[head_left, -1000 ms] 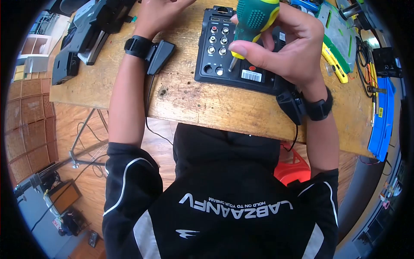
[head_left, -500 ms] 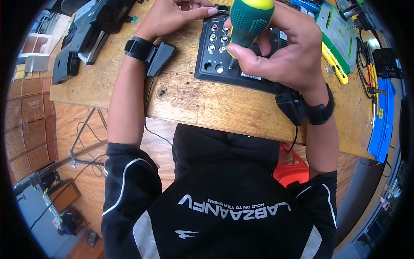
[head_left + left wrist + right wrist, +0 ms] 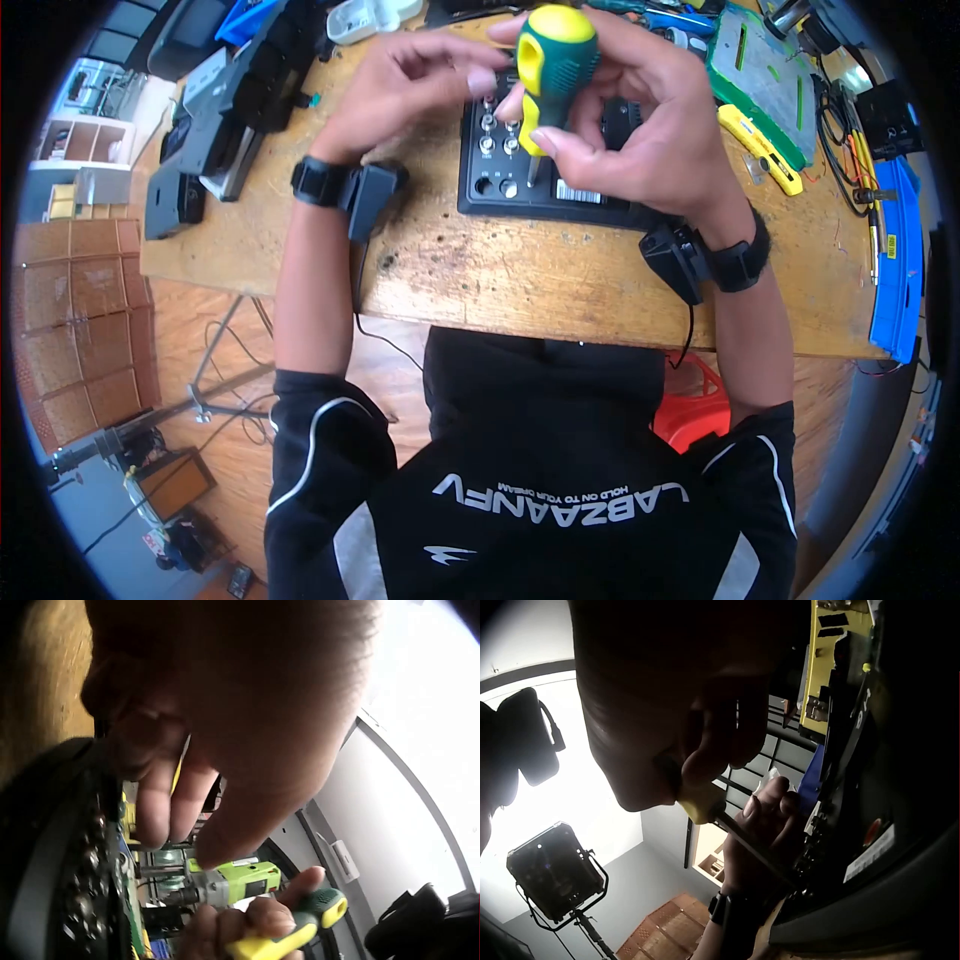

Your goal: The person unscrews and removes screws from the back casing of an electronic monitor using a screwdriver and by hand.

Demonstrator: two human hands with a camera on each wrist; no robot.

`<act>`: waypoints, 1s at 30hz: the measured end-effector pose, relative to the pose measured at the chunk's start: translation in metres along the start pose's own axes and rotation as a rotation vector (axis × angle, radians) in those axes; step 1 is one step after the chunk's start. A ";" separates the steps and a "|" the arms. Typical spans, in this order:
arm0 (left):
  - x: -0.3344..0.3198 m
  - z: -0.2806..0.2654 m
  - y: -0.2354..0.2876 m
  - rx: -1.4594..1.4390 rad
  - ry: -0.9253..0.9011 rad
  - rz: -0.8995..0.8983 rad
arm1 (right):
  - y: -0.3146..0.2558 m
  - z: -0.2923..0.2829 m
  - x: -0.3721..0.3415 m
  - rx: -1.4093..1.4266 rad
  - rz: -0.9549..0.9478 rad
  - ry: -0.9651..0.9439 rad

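Note:
In the head view, my right hand (image 3: pixel 655 125) grips a green and yellow screwdriver (image 3: pixel 560 65), its shaft pointing down to the lower part of a black panel (image 3: pixel 520 200) with rows of round metal connectors. The right wrist view has the screwdriver shaft (image 3: pixel 754 847) slanting down to the panel beside those connectors. Over the panel's left edge, my left hand (image 3: pixel 405 90) is bent loosely with nothing visible in it. The left wrist view gives its fingers (image 3: pixel 154 806) hanging beside the panel's connectors (image 3: pixel 86 859); whether they touch the panel I cannot tell.
A yellow cutter (image 3: pixel 760 150) and a green-edged tray (image 3: pixel 765 75) lie right of the panel, with a blue bin (image 3: pixel 897 260) at the table's right edge. Black devices (image 3: pixel 235 110) stand at the left. A clear container (image 3: pixel 370 18) is at the back.
The head view has shifted, so the table sits lower in it. My left hand first came in to the panel's top edge and now hovers nearer its connectors. The screwdriver stays at the panel.

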State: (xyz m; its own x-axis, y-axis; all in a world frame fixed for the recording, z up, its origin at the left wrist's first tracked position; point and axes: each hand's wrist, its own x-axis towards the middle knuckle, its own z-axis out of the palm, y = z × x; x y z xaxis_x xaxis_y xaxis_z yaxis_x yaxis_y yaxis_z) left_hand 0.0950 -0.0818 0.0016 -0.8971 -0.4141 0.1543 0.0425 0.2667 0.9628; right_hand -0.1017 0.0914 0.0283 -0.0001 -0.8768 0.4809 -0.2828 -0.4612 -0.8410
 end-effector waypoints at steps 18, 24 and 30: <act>-0.004 0.024 0.000 0.110 -0.200 0.049 | 0.014 0.005 -0.006 -0.102 -0.071 -0.017; -0.008 0.035 0.012 0.034 -0.177 -0.038 | 0.017 0.009 -0.005 0.104 -0.030 0.054; -0.007 0.032 0.012 0.098 -0.154 0.003 | 0.013 0.013 -0.004 0.417 0.101 0.023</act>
State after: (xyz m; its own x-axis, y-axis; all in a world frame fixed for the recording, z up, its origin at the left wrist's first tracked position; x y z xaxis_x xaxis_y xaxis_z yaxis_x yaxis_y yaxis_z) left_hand 0.0875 -0.0474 0.0051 -0.9541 -0.2770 0.1144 0.0091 0.3546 0.9350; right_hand -0.0926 0.0873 0.0123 -0.0307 -0.9191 0.3928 0.1322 -0.3933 -0.9099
